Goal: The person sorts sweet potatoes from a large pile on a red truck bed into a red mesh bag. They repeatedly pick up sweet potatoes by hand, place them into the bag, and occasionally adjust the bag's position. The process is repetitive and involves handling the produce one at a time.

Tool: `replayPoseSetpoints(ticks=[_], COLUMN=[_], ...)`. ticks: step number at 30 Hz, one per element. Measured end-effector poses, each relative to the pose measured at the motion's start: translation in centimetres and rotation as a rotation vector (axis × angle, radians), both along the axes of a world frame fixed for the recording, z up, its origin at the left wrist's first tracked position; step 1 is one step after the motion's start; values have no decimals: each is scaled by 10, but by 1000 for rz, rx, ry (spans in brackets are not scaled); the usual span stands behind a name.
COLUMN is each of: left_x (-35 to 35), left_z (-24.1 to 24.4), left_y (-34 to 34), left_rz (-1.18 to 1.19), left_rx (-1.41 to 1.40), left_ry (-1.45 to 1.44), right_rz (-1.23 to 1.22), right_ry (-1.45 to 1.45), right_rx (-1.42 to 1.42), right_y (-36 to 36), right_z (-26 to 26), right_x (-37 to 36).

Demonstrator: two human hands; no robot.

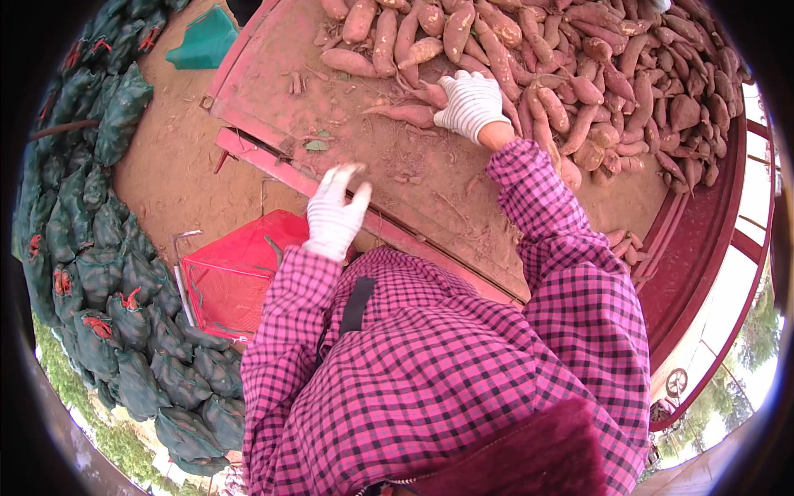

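Observation:
My right hand (472,106), in a white striped glove, reaches to the near edge of a heap of sweet potatoes (459,31). Its fingers and thumb close around one sweet potato (432,94), whose right end is hidden under the glove. A second, slender sweet potato (406,114) lies by the thumb. My left hand (338,211), gloved the same way, hovers by the edge of the red metal truck bed (397,226) with fingers apart and nothing in it. Below and left of it, a red mesh bag (226,288) hangs spread at a metal frame (186,279).
Filled dark green mesh sacks (124,366), some tied with red, are stacked along the left. A green mesh bag (203,38) sits on the dirt ground (164,142). Red side rails (701,297) bound the bed at right. Something white, possibly another glove (661,5), shows at the top.

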State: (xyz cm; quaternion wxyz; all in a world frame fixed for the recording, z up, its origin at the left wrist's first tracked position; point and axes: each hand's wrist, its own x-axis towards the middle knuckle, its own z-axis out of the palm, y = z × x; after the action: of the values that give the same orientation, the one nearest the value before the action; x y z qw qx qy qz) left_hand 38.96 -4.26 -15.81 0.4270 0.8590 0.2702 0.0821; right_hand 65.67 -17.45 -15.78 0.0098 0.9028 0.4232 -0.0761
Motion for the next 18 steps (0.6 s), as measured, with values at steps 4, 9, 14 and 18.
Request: replayPoseSetpoints(ticks=[4, 9, 14, 18], left_x=[97, 142, 121, 69], left_z=[-17, -36, -36, -25], left_y=[-13, -36, -25, 4], left_rz=[-269, -475, -242, 79], left_rx=[537, 708, 469, -371], left_ry=[-21, 252, 28, -98], right_rz=[-132, -494, -993, -939], right_ry=[128, 431, 863, 1301], right_rx=[287, 723, 1315, 1464], right_y=[-31, -90, -120, -103], right_z=[-30, -28, 23, 15], right_x=[-14, -35, -63, -88])
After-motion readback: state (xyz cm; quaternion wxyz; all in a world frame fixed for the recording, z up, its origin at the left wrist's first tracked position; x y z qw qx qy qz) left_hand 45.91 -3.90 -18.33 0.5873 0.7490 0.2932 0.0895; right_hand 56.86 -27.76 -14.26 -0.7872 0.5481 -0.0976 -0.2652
